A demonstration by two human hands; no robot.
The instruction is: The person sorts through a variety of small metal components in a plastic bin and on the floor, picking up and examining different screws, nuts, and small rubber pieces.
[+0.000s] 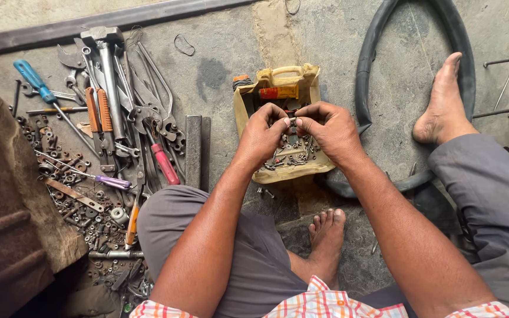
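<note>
Small dark metal part (293, 126) stands upright between both hands, left hand (261, 134) and right hand (332, 128) equally near, each grip pinched on it above the tan fastener-filled bag (245, 112).

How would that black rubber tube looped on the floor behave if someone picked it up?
The black rubber tube would probably flop and sag, since it lies flat and limp in a loose loop on the concrete floor. It looks light for its size, being thin and deflated. It seems unlikely to roll or break, and the matt rubber should give a sure grip.
</note>
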